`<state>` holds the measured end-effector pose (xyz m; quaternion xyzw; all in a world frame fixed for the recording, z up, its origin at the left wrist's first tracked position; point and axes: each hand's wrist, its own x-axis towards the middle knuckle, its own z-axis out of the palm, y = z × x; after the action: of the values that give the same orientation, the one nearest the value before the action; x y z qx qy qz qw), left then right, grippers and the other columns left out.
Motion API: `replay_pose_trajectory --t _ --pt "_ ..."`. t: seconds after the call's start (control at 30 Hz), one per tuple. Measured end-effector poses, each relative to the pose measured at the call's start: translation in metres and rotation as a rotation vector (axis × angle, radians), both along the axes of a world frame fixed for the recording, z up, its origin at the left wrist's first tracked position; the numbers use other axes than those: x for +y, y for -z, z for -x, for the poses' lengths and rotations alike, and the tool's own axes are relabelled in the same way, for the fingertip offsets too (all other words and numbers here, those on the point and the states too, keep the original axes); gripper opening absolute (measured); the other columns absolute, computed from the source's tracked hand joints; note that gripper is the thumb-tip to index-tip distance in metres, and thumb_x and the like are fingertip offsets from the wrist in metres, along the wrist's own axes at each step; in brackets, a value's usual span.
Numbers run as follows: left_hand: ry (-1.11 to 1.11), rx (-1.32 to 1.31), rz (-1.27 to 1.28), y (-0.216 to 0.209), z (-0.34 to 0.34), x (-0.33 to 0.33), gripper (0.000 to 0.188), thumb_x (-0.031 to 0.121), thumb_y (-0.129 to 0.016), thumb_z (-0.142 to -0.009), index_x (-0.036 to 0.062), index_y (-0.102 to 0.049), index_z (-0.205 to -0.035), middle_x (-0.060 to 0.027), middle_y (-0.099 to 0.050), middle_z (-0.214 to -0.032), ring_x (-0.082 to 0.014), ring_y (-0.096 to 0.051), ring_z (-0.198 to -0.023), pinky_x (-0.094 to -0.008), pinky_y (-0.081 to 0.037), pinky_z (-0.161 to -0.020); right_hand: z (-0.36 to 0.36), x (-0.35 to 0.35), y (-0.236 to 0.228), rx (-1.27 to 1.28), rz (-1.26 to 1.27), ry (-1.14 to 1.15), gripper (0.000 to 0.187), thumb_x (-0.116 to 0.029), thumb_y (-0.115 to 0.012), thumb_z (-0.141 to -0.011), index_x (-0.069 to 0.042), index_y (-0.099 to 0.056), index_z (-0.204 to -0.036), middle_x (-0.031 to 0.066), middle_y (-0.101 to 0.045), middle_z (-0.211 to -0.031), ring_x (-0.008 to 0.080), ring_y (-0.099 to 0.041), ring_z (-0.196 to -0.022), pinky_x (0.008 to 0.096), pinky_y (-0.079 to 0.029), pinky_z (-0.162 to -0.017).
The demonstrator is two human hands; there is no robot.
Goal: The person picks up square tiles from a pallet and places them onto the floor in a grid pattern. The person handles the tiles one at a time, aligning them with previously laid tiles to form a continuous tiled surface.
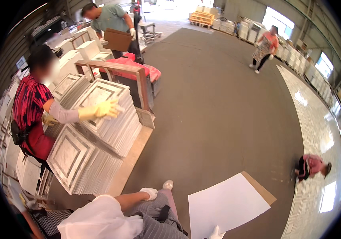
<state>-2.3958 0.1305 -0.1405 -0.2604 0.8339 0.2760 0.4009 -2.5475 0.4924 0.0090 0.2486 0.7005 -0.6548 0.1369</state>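
My right hand [217, 233], in a white glove, grips the lower edge of a large white cardboard sheet [228, 205]. Behind that sheet, a brown cardboard corner [260, 189] sticks out at the right. My left hand [149, 193], also white-gloved, is curled beside my grey striped apron [160, 223]; its fingertips are hidden. To the left of my hands stand stacks of square marble-patterned tiles [73, 157] on a wooden pallet [132, 161]. A co-worker's yellow-gloved hand [102, 110] reaches over the farther stack.
A wooden frame [114, 67] and red-covered equipment [150, 71] stand behind the tiles. Another person holds a brown cardboard piece [118, 40]. One person walks across the grey floor [218, 99]; another bends by the glossy tiled strip [309, 139] at right.
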Motion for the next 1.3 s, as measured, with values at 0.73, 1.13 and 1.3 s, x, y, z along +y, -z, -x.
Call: replay_pose_trajectory --t 0.73,1.13,1.3 --pt "-1.127 0.292 0.043 -0.007 0.089 -0.216 0.044 0.036 -0.052 -0.084 0.0043 -0.067 -0.111 -0.0153 -0.069 -0.107 -0.03 -0.065 -0.101 -0.0384 -0.049 -0.089 0.415 -0.53 -0.03 0.531 -0.022 -0.91 0.033 -0.008 -0.057 -0.092 0.006 -0.054 -0.121 0.0122 -0.065 -0.108 0.0187 -0.058 -0.095 0.0302 -0.045 -0.09" --pt "-1.486 0.359 0.045 -0.145 0.326 -0.274 0.045 0.04 -0.052 -0.092 0.0085 -0.062 -0.123 -0.0153 -0.062 -0.125 -0.0336 -0.056 -0.119 -0.0382 -0.042 -0.102 0.639 -0.869 -0.07 1.001 -0.395 -1.016 0.046 -0.021 -0.06 -0.093 -0.001 -0.051 -0.133 0.0209 -0.063 -0.122 0.0343 -0.062 -0.109 0.0393 -0.046 -0.094" --pt "-1.497 0.276 0.032 -0.143 0.357 -0.24 0.045 0.039 -0.051 -0.093 0.0096 -0.06 -0.126 -0.0161 -0.06 -0.127 -0.0336 -0.055 -0.12 -0.0376 -0.042 -0.102 0.694 -1.063 -0.125 1.155 -0.517 -1.213 0.057 -0.03 -0.057 -0.094 -0.019 -0.038 -0.146 0.0179 -0.057 -0.131 0.0403 -0.06 -0.109 0.0444 -0.048 -0.091"
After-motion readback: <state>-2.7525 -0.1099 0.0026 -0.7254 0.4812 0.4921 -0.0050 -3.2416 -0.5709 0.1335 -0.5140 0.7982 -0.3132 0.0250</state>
